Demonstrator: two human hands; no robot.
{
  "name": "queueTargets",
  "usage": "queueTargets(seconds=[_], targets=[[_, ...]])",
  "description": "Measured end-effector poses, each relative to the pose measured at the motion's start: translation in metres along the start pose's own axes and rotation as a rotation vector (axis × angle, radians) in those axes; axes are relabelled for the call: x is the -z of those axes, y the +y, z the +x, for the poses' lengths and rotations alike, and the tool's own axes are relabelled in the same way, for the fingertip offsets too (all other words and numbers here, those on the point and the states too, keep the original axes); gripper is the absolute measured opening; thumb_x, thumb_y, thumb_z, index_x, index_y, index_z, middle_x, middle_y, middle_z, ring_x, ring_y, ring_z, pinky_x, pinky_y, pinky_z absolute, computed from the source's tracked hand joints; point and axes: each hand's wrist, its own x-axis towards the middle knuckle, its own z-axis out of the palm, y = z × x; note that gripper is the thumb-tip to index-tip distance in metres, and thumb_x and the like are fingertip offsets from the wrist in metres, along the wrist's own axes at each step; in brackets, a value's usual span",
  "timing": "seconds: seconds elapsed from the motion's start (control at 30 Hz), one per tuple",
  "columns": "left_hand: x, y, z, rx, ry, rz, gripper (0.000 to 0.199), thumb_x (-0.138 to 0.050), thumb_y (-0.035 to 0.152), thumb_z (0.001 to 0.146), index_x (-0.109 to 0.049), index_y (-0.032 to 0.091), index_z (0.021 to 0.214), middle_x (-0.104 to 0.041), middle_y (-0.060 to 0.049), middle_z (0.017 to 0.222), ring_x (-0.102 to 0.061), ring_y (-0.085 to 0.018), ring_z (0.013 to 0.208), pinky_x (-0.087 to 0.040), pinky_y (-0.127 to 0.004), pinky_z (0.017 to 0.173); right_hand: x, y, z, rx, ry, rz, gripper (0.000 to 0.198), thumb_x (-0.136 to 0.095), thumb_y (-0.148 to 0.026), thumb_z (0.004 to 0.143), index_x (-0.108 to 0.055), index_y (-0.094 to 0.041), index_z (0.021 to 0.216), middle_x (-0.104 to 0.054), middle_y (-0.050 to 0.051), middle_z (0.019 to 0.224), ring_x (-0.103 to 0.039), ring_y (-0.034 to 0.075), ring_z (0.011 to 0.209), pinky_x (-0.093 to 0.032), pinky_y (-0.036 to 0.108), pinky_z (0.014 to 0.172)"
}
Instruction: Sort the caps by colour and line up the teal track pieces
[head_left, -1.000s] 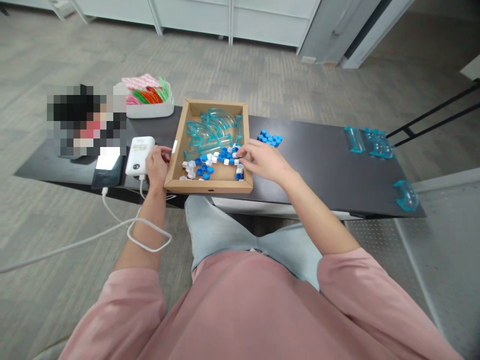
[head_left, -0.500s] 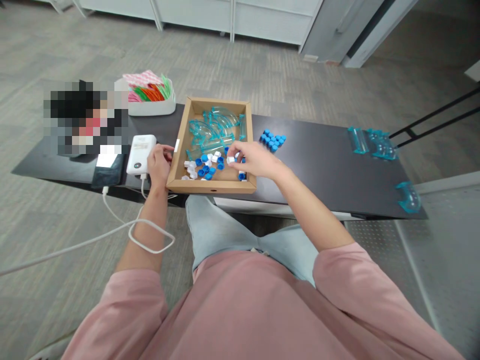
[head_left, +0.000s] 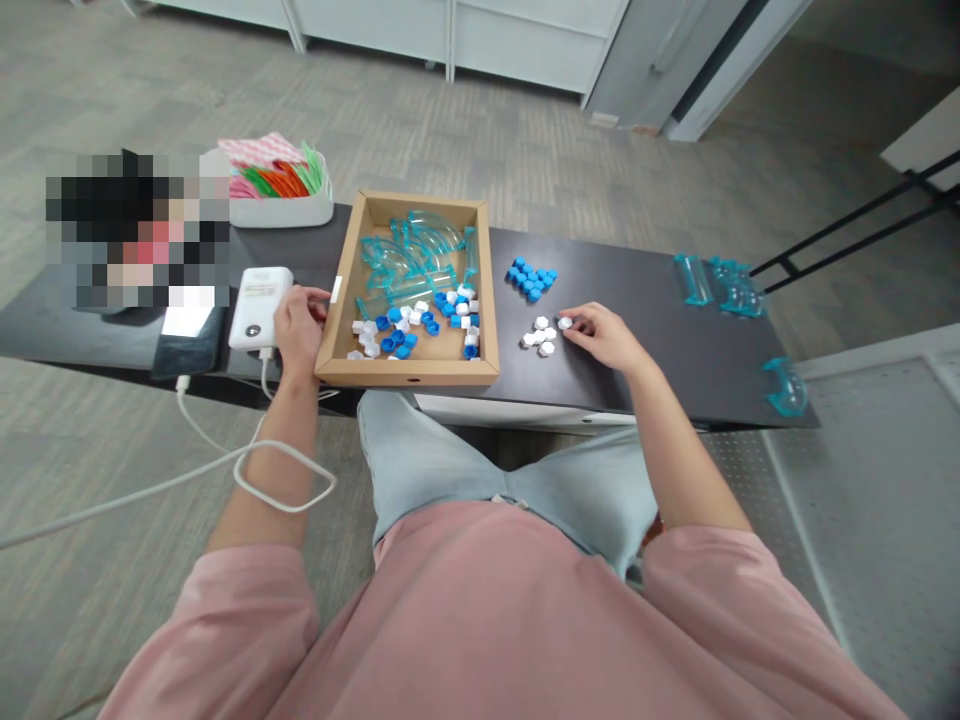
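Note:
My right hand (head_left: 600, 336) pinches a white hexagonal piece (head_left: 565, 323) at the dark tabletop, just right of a small cluster of white hexagonal pieces (head_left: 541, 338). Above that cluster, blue hexagonal pieces (head_left: 533, 278) sit packed together. My left hand (head_left: 300, 325) has its bent fingers against the left wall of a shallow cardboard box (head_left: 409, 378). Inside the box, loose blue and white pieces (head_left: 405, 340) lie near the front. Clear teal plastic tube parts (head_left: 412, 255), some curved, fill its back half.
More teal tube parts (head_left: 739, 290) lie at the table's right end, with a curved one (head_left: 786, 388) near the front corner. Left of the box are a white power bank (head_left: 259, 310), a phone (head_left: 187, 335) and a white bin (head_left: 281, 210). A white cable (head_left: 187, 480) crosses my left forearm.
My right hand has moved from inside the box rightward to the tabletop, with a white piece in its fingers. White pieces show on the table where my forearm was. My left hand stays at the box.

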Motion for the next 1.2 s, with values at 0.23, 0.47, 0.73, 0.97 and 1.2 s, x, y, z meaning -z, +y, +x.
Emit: queueTargets(seconds=[0.23, 0.47, 0.73, 0.97, 1.2], targets=[[0.002, -0.004, 0.004, -0.023, -0.008, 0.010, 0.048, -0.054, 0.035, 0.121, -0.072, 0.019, 0.079, -0.053, 0.000, 0.064, -0.047, -0.015, 0.061, -0.032, -0.026, 0.057, -0.015, -0.008, 0.010, 0.119, -0.151, 0.022, 0.069, -0.076, -0.024, 0.089, -0.083, -0.026, 0.157, -0.082, 0.014, 0.137, -0.080, 0.030, 0.101, -0.072, 0.051, 0.098], [0.001, 0.001, 0.000, 0.003, 0.001, -0.001, 0.045, -0.051, 0.026, 0.119, -0.071, 0.019, 0.080, -0.054, -0.001, 0.068, -0.048, -0.015, 0.063, -0.034, -0.028, 0.060, -0.019, -0.025, 0.015, 0.228, -0.222, -0.047, 0.057, -0.067, -0.020, 0.096, -0.089, -0.026, 0.149, -0.079, 0.012, 0.130, -0.075, 0.028, 0.102, -0.067, 0.046, 0.104], [-0.002, 0.004, -0.004, 0.013, 0.002, -0.005, 0.047, -0.050, 0.026, 0.124, -0.070, 0.019, 0.081, -0.052, 0.000, 0.068, -0.046, -0.015, 0.064, -0.034, -0.030, 0.062, -0.023, -0.094, 0.036, 0.309, -0.052, -0.098, 0.052, -0.063, -0.019, 0.102, -0.086, -0.027, 0.147, -0.083, 0.013, 0.133, -0.074, 0.032, 0.109, -0.063, 0.049, 0.103], [0.000, 0.004, -0.006, -0.007, -0.014, 0.002, 0.048, -0.059, 0.040, 0.122, -0.072, 0.019, 0.081, -0.055, -0.001, 0.068, -0.046, -0.015, 0.063, -0.033, -0.030, 0.060, -0.082, -0.184, 0.078, 0.418, -0.244, -0.468, 0.020, -0.079, -0.028, 0.108, -0.091, -0.022, 0.123, -0.083, 0.016, 0.129, -0.072, 0.038, 0.125, -0.054, 0.048, 0.106], [0.001, 0.004, -0.005, -0.025, -0.023, 0.039, 0.046, -0.051, 0.029, 0.121, -0.072, 0.019, 0.082, -0.056, -0.002, 0.069, -0.049, -0.017, 0.068, -0.036, -0.030, 0.063, -0.106, -0.203, 0.088, 0.447, -0.333, -0.546, 0.009, -0.084, -0.018, 0.102, -0.086, -0.018, 0.110, -0.088, 0.017, 0.125, -0.075, 0.036, 0.122, -0.050, 0.044, 0.105]])
